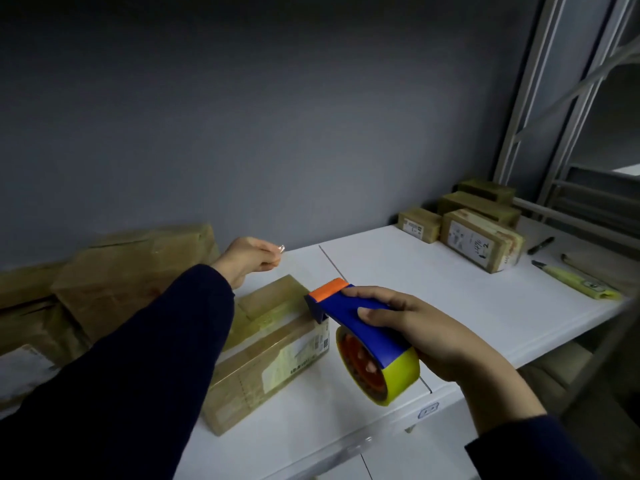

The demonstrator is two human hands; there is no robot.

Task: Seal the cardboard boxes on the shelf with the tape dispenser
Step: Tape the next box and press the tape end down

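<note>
Blue plastic forms the handle of the tape dispenser [360, 327], with an orange cutter guard [329, 289] at its front and a yellow tape roll [398, 375] at its rear. We hold it in the right hand [429, 334], fingers and thumb wrapped fully round the handle, above the front of the white shelf [415, 271] and just right of the nearest cardboard box [277, 351]. We judge the dispenser light and rigid; take it by the handle, clear of the cutting edge at the guard. The tape itself will be thin, limp and sticky, so we keep it taut and handle it only by its end. The left hand [251, 259] reaches beyond the box toward the wall and pinches a small shiny piece [281, 249] between thumb and fingertips; we cannot tell whether this is the free end of the tape. The box lies partly under the left forearm. We expect it to be stiff along its edges, with flaps that give under pressure, so we press along the seam. Its side carries a printed label [294, 358] with a square code; the text is too small to read. Larger boxes [131, 268] stand at the left against the wall. Small boxes [481, 233] sit at the rear right; one label shows a handwritten "2", the rest illegible. No brand is visible on the dispenser. A black marker [541, 245] and a yellow cutter [578, 282] lie at the right end.
</note>
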